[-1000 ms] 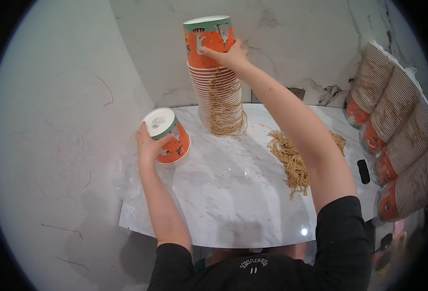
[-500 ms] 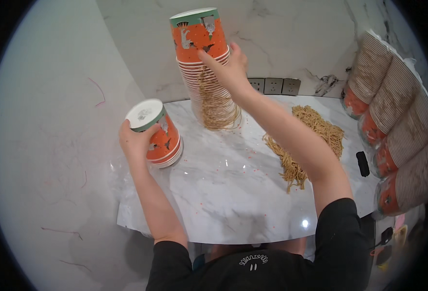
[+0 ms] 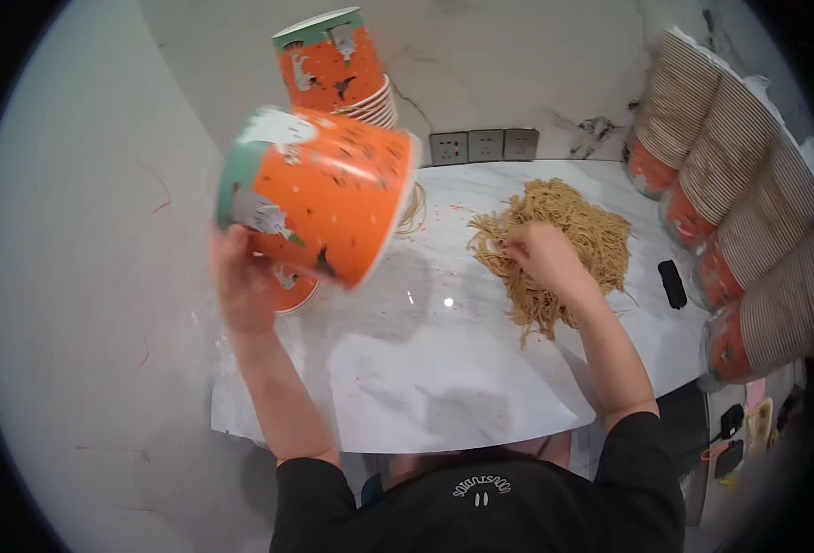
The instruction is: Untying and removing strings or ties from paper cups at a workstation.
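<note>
My left hand (image 3: 244, 281), partly blurred, grips the base end of an orange paper bucket (image 3: 333, 198) with green trim and animal pictures. The bucket is tilted on its side in the air, its rim facing right. Below it, an upside-down orange bucket stack (image 3: 294, 293) shows in part. Behind it stands a taller upside-down bucket stack (image 3: 333, 69), mostly hidden, with thin tan strands (image 3: 413, 212) at its foot. My right hand (image 3: 541, 253) has its fingers pinched together at the left part of a loose heap of tan strands (image 3: 601, 230).
Several wrapped bucket stacks (image 3: 730, 157) lean along the right side. A small black object (image 3: 672, 284) lies on the marble-patterned table (image 3: 425, 396) near them. Wall sockets (image 3: 485, 146) sit behind the table. Tiny orange bits are scattered on its top.
My left hand has lifted a bucket off the short stack and tipped it sideways. My right hand has left the tall stack and come down to the strand heap. The view has shifted slightly.
</note>
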A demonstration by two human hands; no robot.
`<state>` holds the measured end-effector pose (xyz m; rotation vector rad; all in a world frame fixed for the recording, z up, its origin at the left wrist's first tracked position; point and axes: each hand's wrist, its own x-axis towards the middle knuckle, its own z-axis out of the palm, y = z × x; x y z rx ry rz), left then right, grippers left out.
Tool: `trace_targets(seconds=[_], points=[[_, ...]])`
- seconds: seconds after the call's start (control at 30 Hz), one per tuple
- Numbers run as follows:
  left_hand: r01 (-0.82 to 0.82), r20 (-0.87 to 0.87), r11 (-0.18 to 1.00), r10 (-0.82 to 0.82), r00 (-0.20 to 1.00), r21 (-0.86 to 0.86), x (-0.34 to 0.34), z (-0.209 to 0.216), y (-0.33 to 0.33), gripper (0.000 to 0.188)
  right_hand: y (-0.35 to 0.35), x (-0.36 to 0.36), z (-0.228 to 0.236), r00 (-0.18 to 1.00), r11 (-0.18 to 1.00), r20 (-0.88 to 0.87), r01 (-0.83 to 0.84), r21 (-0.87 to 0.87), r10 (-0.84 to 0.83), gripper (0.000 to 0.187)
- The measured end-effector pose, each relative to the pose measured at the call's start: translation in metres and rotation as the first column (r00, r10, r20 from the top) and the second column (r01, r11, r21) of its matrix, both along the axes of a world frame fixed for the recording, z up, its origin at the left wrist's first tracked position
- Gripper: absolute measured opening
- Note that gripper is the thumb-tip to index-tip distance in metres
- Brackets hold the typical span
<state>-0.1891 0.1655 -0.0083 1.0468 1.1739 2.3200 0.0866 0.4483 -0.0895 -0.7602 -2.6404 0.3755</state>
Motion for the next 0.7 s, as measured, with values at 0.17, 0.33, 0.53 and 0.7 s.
trace_targets(seconds=[0.17, 0.33, 0.53, 0.7], points=[[0.535, 0.711, 0.835, -0.296, 0.638, -0.133, 0.060, -0.073, 0.058, 0.055, 0.042, -0.010, -0.034, 0.989, 0.998, -0.135, -0.063, 0.031, 0.067, 0.012], [0.715, 0.837, 0.628, -0.536, 0.110, 0.308, 0.115, -0.129, 0.019, 0.076, 0.012, -0.034, -0.047, 0.996, 0.997, -0.033, -0.077, 0.019, 0.077, 0.020], [0.576, 0.862, 0.671, -0.492, -0.124, 0.466, 0.163, -0.139, -0.002, 0.081, 0.018, -0.038, -0.053, 0.987, 0.984, 0.137, -0.100, 0.147, 0.079, 0.018], [0.405, 0.842, 0.740, -0.443, -0.307, 0.537, 0.168, -0.141, 0.003, 0.085, 0.036, -0.028, -0.049, 0.973, 0.923, -0.225, -0.139, -0.359, 0.059, 0.017]])
